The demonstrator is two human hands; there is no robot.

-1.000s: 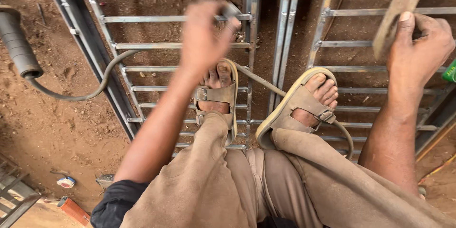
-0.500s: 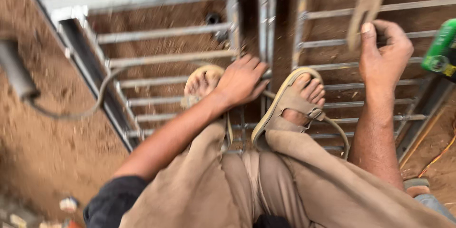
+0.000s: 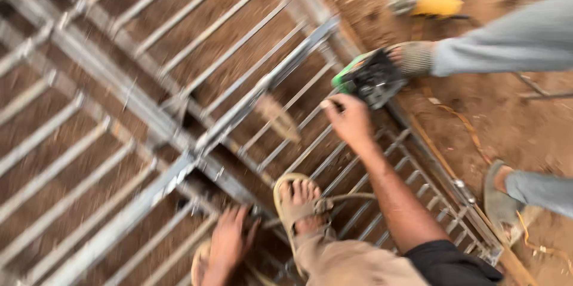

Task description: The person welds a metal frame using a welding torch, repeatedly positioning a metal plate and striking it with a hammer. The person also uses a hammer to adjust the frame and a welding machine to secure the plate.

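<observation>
Gripping: your right hand (image 3: 349,120) is curled around the handle of a brownish tool (image 3: 277,118), a blurred shape angling toward 10 o'clock from your fist; I cannot tell what kind of tool it is.
Pressing: your left hand (image 3: 230,238), at 6 o'clock, lies with fingers spread open on the grey metal barred gate (image 3: 179,92), holding nothing.
Gate: it lies flat on the reddish-brown dirt ground (image 3: 507,113), its bars running diagonally under both hands.
Foot: your tan-strapped sandal (image 3: 298,205) stands on the bars just right of your left hand.
Co-worker: at 2 o'clock a gloved hand (image 3: 412,58) in a grey sleeve holds a green and black power tool (image 3: 367,77) just beside your right hand.
Farther out: a yellow tool (image 3: 427,2) lies on the dirt at 1 o'clock.
</observation>
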